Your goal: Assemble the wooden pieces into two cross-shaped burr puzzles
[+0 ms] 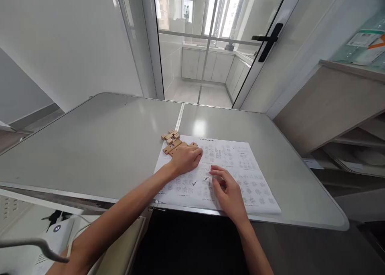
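Seen from the person's own head, two bare hands rest over a large white printed sheet [264, 190] on a grey folding table [99, 146]. The sheet lies near the table's front edge, facing the person, probably so that its rows of small diagrams can be read from the seat. Two dark tick marks stand out on its lower half.

Notched wooden puzzle pieces [171, 136] sit in a cluster at the sheet's upper left corner, some on the paper, some reaching past its edge. That spot seems to keep them within reach of the left hand while leaving most of the print uncovered.

The left hand [187, 159] lies palm down at the right end of the cluster, its fingers bent over the nearest pieces; whether it grips one or merely steadies them cannot be told, as the back of the hand hides it.

The right hand [227, 190] is loosely curled above the sheet's middle, thumb and fingers apart with nothing visible between them, perhaps marking a place among the diagrams.

Beyond the table stands a glazed door [192, 66] with a black handle [270, 42].
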A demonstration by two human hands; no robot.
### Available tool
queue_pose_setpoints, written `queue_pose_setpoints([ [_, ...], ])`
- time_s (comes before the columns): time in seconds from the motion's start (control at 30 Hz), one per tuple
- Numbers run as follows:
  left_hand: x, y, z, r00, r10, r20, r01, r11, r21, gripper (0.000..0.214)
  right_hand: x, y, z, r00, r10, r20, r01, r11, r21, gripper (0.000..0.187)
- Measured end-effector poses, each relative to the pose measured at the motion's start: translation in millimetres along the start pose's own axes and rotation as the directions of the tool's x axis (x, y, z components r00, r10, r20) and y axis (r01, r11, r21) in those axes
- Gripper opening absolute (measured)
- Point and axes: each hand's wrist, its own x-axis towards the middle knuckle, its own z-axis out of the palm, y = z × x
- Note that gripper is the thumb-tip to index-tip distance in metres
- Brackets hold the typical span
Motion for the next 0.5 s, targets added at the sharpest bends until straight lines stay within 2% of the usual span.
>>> queue_pose_setpoints([
  [0.17, 5.8, -9.4, -8.7, 0.983, -0.104, -0.151, 0.109, 0.994, 0.023, 0.018, -0.8, -1.6, -0.2, 1.0, -0.001, -0.011, 0.001, 1.0, 0.006, 0.026],
  [0.3, 8.2, -28.2, -15.7, 0.931, -0.239, -0.276, 0.268, 0.961, 0.072, 0.009, -0.7, -0.2, -0.1, 1.0, 0.006, -0.001, -0.006, 1.0, 0.003, 0.025],
  [0.5, 3.0, -53.5, -19.6, 0.861, -0.419, -0.288, 0.472, 0.869, 0.147, 0.022, -0.1, 1.5, -0.7, 1.0, 0.009, 0.003, -0.009, 1.0, 0.003, 0.025],
])
